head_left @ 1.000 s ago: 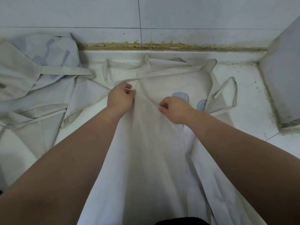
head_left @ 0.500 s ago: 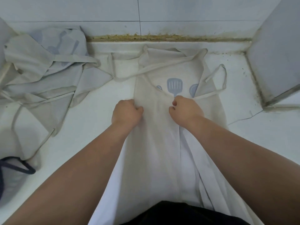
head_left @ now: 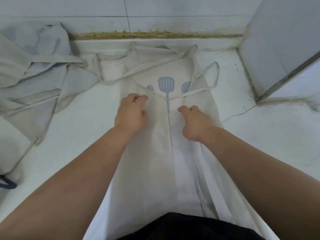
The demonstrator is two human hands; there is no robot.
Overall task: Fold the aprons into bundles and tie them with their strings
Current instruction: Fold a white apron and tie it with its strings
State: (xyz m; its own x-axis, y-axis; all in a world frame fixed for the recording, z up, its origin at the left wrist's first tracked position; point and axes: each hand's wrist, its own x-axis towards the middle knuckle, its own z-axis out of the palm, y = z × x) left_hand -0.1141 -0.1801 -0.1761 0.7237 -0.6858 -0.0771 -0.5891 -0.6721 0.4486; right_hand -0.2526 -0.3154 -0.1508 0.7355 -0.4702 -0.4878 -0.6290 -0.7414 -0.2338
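Observation:
A pale cream apron (head_left: 155, 161) lies lengthwise on the white counter (head_left: 83, 135), its sides folded in toward the middle. A blue spatula print (head_left: 165, 84) shows on the bib. One string (head_left: 147, 70) crosses the bib, and another forms a loop (head_left: 215, 73) at the right. My left hand (head_left: 131, 113) sits on the left folded panel just below the bib, fingers curled into the cloth. My right hand (head_left: 194, 122) is on the right panel, fingers bunched on the fabric. The two hands are a palm's width apart.
A heap of other aprons (head_left: 34, 75) fills the left side of the counter, with a dark strap (head_left: 7, 183) at the lower left. A tiled wall with a grimy seam (head_left: 155, 34) closes the back. A grey panel (head_left: 285, 40) stands at the right.
Both hands have slid from the bib toward me along the folded panels. The spatula print, covered before, now shows. The view has shifted a little.

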